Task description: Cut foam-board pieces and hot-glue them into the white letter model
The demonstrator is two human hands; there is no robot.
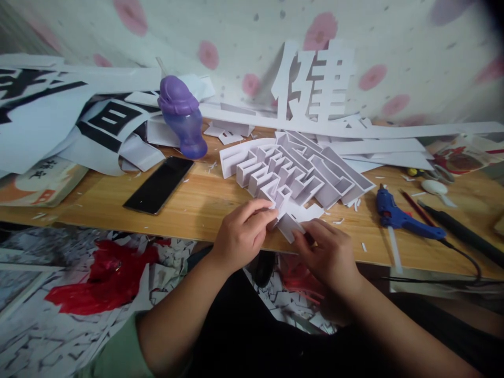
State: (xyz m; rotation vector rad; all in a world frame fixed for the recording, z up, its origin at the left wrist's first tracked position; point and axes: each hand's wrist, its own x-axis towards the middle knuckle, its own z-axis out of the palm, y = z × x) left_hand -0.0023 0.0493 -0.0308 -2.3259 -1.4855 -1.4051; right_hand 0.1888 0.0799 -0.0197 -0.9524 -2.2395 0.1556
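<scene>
A white foam-board character with raised side walls (291,168) lies on the wooden table, its near end at the front edge. My left hand (242,231) pinches a wall at that near corner, thumb and forefinger together. Between both hands a small white board strip (289,227) stands out from the character. My right hand (326,247) grips the strip's right end, with its fingers curled. Whether the strip is joined to the character I cannot tell. To the right lies a blue hot glue gun (405,215) with a glue stick in its back.
A black phone (159,185) and a purple bottle (183,118) stand left of the character. A flat white cut-out character (315,86) leans at the back. A black pen-like tool (464,228) lies right. Scraps and red plastic (102,278) cover the floor.
</scene>
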